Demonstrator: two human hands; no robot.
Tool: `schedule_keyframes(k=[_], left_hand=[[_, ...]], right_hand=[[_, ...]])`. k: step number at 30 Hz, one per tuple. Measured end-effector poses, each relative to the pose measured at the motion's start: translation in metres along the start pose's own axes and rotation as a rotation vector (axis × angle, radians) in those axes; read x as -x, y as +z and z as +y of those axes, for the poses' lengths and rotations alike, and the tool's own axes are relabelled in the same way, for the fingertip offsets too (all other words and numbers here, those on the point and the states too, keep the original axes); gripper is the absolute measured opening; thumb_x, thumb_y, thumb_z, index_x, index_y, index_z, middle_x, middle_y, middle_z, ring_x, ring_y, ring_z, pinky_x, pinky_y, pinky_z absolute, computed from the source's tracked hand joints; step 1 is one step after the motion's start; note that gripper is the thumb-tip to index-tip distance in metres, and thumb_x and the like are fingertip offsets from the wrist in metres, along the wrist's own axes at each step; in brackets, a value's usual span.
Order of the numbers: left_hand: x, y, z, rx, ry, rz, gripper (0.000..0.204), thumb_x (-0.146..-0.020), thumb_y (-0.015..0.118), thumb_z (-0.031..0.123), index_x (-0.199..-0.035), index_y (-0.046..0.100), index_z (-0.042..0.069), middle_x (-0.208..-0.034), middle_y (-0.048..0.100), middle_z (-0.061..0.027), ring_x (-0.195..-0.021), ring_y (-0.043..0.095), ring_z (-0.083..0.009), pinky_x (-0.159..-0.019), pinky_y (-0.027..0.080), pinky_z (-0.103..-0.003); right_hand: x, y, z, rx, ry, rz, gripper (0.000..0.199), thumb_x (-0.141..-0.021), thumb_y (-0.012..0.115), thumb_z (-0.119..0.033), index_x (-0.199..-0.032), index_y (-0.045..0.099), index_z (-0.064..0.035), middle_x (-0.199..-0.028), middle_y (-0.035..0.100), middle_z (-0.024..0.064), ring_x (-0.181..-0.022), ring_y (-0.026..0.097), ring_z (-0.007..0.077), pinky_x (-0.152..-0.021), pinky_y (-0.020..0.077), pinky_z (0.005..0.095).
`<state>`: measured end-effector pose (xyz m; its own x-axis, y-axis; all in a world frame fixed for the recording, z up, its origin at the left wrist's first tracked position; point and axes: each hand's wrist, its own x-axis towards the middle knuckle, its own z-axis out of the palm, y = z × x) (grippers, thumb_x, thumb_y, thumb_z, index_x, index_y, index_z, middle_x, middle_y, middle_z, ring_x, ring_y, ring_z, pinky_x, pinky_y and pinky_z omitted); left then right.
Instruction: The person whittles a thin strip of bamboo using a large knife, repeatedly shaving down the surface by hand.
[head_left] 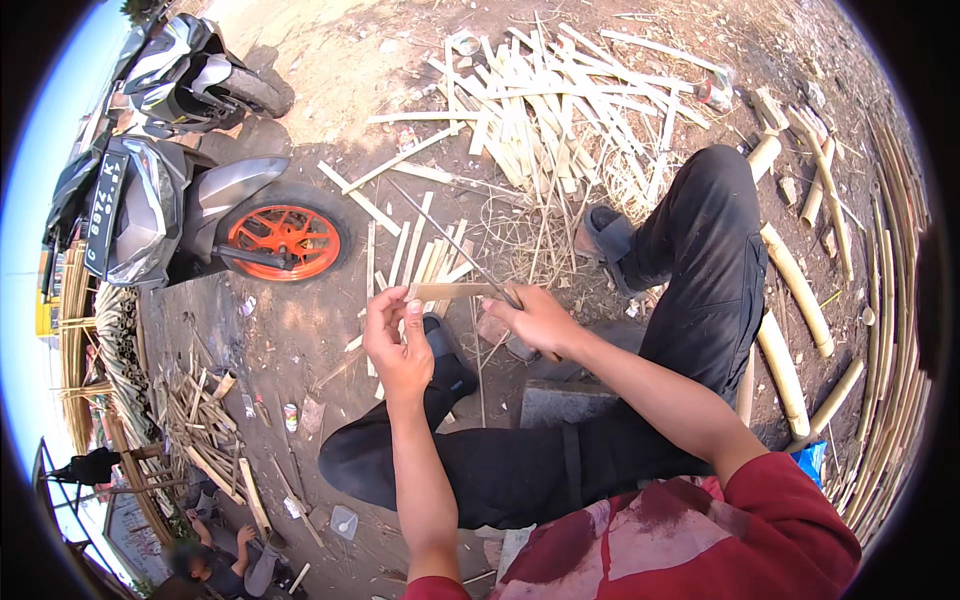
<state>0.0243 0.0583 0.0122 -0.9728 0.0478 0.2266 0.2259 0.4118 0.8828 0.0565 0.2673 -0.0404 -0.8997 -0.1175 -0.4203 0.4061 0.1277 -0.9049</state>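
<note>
My left hand (pixel 398 345) pinches one end of a short, flat bamboo strip (pixel 450 291) between thumb and fingers. The strip lies level across to my right hand (pixel 540 320), which is closed round the handle of a long, thin-bladed knife (pixel 455 245). From that fist the blade slants up and to the left, passing by the strip's right end. Whether its edge touches the strip, I cannot tell. Beyond my hands, several split bamboo strips (pixel 435 258) lie on the ground near my foot.
A large heap of pale bamboo strips (pixel 560 110) spreads ahead. Thick bamboo poles (pixel 785 370) and long canes (pixel 885 330) lie at right. Two motorcycles stand at left, the nearer with an orange wheel (pixel 285 243). Another person (pixel 225 560) sits at lower left by bamboo offcuts (pixel 200 415).
</note>
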Motion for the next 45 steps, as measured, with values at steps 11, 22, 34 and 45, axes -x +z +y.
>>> schedule_keyframes(k=[11, 22, 34, 45], left_hand=[[-0.008, -0.008, 0.018, 0.125, -0.123, -0.115, 0.044, -0.085, 0.078, -0.003, -0.127, 0.064, 0.001, -0.12, 0.066, -0.0174, -0.083, 0.07, -0.0177, -0.077, 0.056, -0.028], [0.006, 0.015, 0.045, -0.283, 0.293, 0.12, 0.021, -0.079, 0.081, -0.002, -0.098, 0.075, -0.001, -0.09, 0.073, -0.0152, -0.08, 0.073, -0.0236, -0.072, 0.057, -0.033], [0.007, 0.025, 0.044, -0.274, 0.361, 0.115, 0.021, -0.074, 0.079, -0.007, -0.093, 0.075, -0.001, -0.085, 0.072, -0.0141, -0.075, 0.07, -0.0228, -0.069, 0.054, -0.031], [0.008, 0.025, 0.044, -0.287, 0.355, 0.121, 0.023, -0.072, 0.079, -0.006, -0.094, 0.074, -0.001, -0.085, 0.072, -0.0139, -0.073, 0.072, -0.0243, -0.065, 0.056, -0.033]], right_hand=[[0.028, 0.003, -0.036, -0.138, -0.089, -0.112, 0.04, -0.098, 0.063, -0.037, -0.098, 0.068, 0.0018, -0.066, 0.055, 0.0089, -0.066, 0.049, 0.0174, -0.063, 0.0404, 0.0379], [0.049, 0.0, -0.048, -0.211, -0.143, -0.077, 0.066, -0.106, 0.043, -0.05, -0.072, 0.053, 0.0047, -0.061, 0.055, 0.0155, -0.06, 0.057, 0.0256, -0.062, 0.0434, 0.0444], [0.066, -0.008, -0.067, -0.144, -0.091, -0.13, 0.065, -0.107, 0.041, -0.05, -0.077, 0.055, 0.0056, -0.061, 0.056, 0.0185, -0.059, 0.06, 0.03, -0.061, 0.0449, 0.0464], [0.066, -0.009, -0.069, -0.032, -0.129, -0.109, 0.063, -0.106, 0.043, -0.049, -0.08, 0.056, 0.0061, -0.064, 0.058, 0.0257, -0.063, 0.062, 0.0419, -0.062, 0.045, 0.0493]])
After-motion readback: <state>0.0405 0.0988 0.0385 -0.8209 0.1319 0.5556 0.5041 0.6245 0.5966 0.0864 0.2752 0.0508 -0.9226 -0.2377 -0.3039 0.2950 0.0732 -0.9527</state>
